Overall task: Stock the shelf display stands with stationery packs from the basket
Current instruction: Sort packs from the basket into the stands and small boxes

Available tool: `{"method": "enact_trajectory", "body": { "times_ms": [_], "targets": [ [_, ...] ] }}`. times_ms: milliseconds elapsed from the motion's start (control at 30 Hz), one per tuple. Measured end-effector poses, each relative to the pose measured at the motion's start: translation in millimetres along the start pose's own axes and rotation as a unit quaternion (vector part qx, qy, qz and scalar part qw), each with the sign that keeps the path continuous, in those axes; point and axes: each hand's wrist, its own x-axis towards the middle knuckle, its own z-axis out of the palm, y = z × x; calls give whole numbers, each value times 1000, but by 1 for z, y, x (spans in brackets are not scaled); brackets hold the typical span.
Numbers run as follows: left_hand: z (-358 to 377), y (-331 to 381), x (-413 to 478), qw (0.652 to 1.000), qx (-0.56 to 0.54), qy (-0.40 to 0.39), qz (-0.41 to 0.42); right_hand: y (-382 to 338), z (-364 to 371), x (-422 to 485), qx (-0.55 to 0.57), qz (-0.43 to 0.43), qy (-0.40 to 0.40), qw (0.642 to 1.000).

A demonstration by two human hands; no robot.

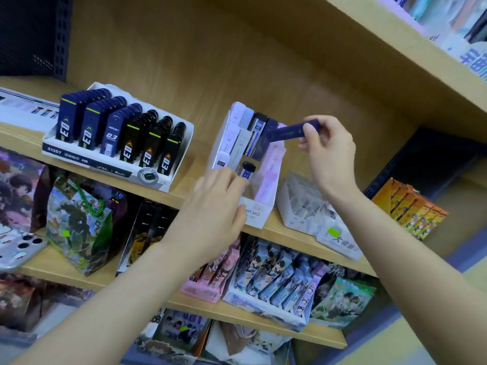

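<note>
A white tiered display stand (pixel 259 210) sits on the middle wooden shelf and holds white, grey and dark blue lead packs. My right hand (pixel 329 151) pinches a dark blue stationery pack (pixel 286 133) by one end, holding it level just above the stand's upper right slots. My left hand (pixel 218 204) rests on the stand's front left corner with its fingers curved over the edge, beside a small black 0.5 pack (pixel 247 171). No basket is in view.
A larger white stand (pixel 105 164) full of blue and black lead cases stands to the left. A clear plastic tray (pixel 303 204) and orange packs (pixel 411 209) lie to the right. Lower shelves hold printed gift bags and card boxes. An upper shelf (pixel 395 48) overhangs.
</note>
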Motion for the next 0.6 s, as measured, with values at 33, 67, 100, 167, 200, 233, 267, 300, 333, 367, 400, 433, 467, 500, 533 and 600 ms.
{"method": "enact_trajectory", "body": {
  "times_ms": [33, 67, 100, 167, 200, 233, 267, 300, 333, 367, 400, 433, 467, 500, 533, 600],
  "targets": [
    [1, -1, 4, 999, 31, -3, 15, 3, 4, 9, -16, -19, 4, 1000],
    [3, -2, 8, 998, 55, -5, 27, 5, 9, 18, -32, -36, 4, 999],
    [4, -3, 9, 997, 72, -9, 36, 8, 13, 25, -46, -52, -3, 998],
    [4, -5, 10, 994, 96, -19, 51, 10, 20, 36, -84, -77, -32, 993],
    [4, -4, 9, 993, 105, -25, 57, 10, 23, 40, -102, -84, -48, 990],
    [4, -4, 9, 991, 112, -31, 62, 10, 24, 45, -110, -91, -59, 988],
    [4, -4, 8, 990, 116, -37, 65, 9, 25, 49, -115, -95, -68, 986],
    [3, -4, 8, 990, 118, -42, 64, 8, 25, 53, -117, -99, -78, 985],
    [2, -3, 8, 990, 119, -46, 62, 6, 24, 58, -123, -102, -92, 983],
    [2, -3, 8, 990, 117, -49, 60, 4, 23, 62, -135, -109, -109, 979],
    [2, -4, 7, 990, 116, -51, 59, 3, 22, 67, -153, -117, -127, 973],
    [2, -4, 7, 990, 115, -51, 58, 2, 21, 71, -170, -124, -143, 967],
    [2, -4, 7, 990, 115, -52, 58, 1, 20, 74, -182, -127, -156, 963],
    [2, -5, 7, 990, 116, -53, 57, 1, 20, 76, -184, -127, -165, 961],
    [2, -5, 7, 990, 117, -55, 56, 0, 19, 77, -182, -125, -170, 960],
    [0, -6, 6, 990, 117, -62, 53, 0, 17, 77, -172, -119, -172, 963]
  ]
}}
